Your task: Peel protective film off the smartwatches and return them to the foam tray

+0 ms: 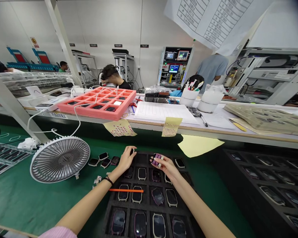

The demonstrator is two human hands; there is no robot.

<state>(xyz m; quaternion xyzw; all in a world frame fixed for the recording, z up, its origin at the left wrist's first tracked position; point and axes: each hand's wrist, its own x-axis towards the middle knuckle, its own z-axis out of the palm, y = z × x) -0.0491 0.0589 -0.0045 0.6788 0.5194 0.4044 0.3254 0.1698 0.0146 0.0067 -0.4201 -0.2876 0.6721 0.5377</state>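
My hands are over the top row of a black foam tray [141, 158] holding smartwatches in square pockets, such as a smartwatch [142, 173] with a pale frame. My left hand [125, 160] curls over a small dark object at the tray's top edge, mostly hidden by the fingers. My right hand [162, 165], with purple cots on its fingertips, pinches a dark smartwatch [154, 156] that is partly hidden. An orange strip [126, 190] lies across watches in the tray's third row.
Left of the tray stand a white desk fan [60, 159] and several loose watches [105, 162] on a green mat [22, 198]. A second foam tray [263, 185] lies right. On the shelf beyond are a pink tray [96, 103] and papers. Co-workers [111, 77] sit and stand farther back.
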